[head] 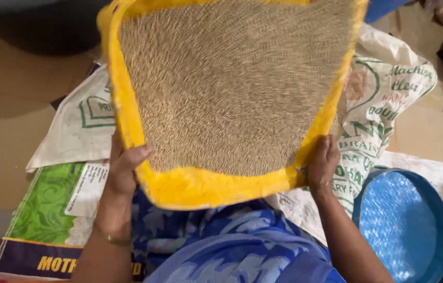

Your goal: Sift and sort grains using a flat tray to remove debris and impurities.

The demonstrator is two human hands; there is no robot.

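Blue floral-printed fabric [221,246] over the person's lap fills the lower centre of the frame, and just above it both hands hold up a yellow-rimmed winnowing tray [232,99] loaded with brownish grain [232,89]. At lower left, the left hand [124,170] closes its grip on the tray's near corner, thumb hooked over the yellow rim; at lower right, the right hand [323,162] clamps the opposite corner, fingers curled over the edge. Gripping the two near corners appears to keep the wide tray balanced, with its far end reaching to the top of the frame. The grain looks streaked and blurred, which suggests it is in motion. Printed white sacks [384,99] lie spread on the floor beneath the tray, apparently placed to catch anything that falls. A green-and-white printed bag [48,209] lies at lower left, and a round blue sieve-like pan [405,225] sits at lower right, apart from the hands.
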